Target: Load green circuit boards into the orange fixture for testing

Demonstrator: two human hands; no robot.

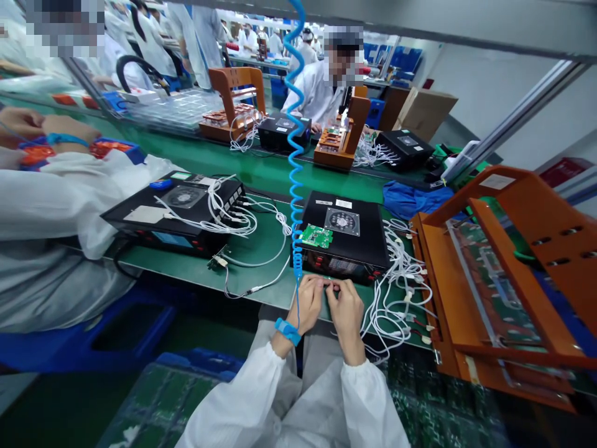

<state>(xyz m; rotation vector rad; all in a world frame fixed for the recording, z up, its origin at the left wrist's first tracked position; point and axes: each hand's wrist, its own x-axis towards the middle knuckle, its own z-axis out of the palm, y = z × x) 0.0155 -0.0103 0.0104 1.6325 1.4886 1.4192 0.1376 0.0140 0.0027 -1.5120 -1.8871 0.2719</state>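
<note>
My left hand and my right hand meet at the front edge of the green bench, fingertips pinched close together. Between them is something small, mostly covered by the fingers, that I cannot make out. A blue wrist strap circles my left wrist, and a coiled blue cord runs up from it. Just beyond my hands stands a black box with a fan grille. On its front top edge lies a green circuit board. White cables spill beside the box on the right.
An orange fixture stands at the right. Another black box with white cables sits to the left, near a co-worker's sleeve. Green boards in trays lie below the bench. A person works across the bench.
</note>
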